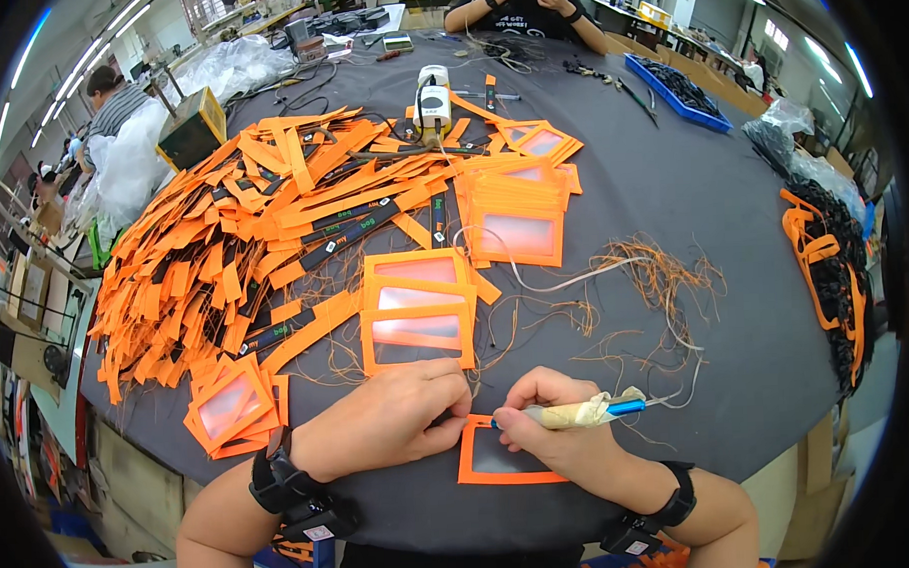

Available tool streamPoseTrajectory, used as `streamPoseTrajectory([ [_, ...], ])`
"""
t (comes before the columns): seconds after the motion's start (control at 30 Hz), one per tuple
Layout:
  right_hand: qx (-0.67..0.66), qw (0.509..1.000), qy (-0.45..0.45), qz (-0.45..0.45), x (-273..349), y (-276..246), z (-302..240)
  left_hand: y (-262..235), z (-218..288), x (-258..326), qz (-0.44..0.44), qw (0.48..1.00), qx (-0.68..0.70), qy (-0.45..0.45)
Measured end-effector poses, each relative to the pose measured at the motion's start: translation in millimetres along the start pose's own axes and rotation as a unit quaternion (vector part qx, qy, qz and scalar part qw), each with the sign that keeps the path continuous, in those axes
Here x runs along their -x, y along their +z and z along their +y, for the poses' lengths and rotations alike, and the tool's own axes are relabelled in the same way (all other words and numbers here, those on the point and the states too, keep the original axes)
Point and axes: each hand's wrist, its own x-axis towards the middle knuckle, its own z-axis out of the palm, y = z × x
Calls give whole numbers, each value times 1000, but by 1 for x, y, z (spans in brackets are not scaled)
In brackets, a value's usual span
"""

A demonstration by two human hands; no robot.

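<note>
My right hand [560, 431] grips a corded pen-shaped tool [569, 413], wrapped in pale tape with a blue end. Its tip meets the top edge of an orange-bordered clear window panel [465, 464], which lies flat at the table's near edge. Curled at that panel's top left corner, my left hand [409, 411] pinches its edge; the fingertips are partly hidden. Just beyond my left hand, more orange-bordered panels [416, 328] lie overlapped in a stack. A smaller pile of panels [229, 407] rests left of my left wrist.
A big heap of orange and black straps [203, 253] covers the table's left. Further panels [517, 222] are stacked mid-table, near a white power adapter [433, 104]. Loose orange threads [660, 282] and a pale cord lie to the right. A blue tray [678, 91] stands far right; a person sits opposite.
</note>
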Motion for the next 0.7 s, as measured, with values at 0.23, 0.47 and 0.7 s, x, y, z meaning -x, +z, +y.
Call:
streamPoseTrajectory([
  [0.23,16,1000,-6,-22,0,-1,-1,2,-5,0,-9,1000,22,-17],
  [0.47,40,999,-10,-31,-1,-1,-4,1,-4,1,-7,999,24,-20],
  [0.7,58,998,-23,-31,-1,0,-5,1,-2,0,-10,998,47,-32],
])
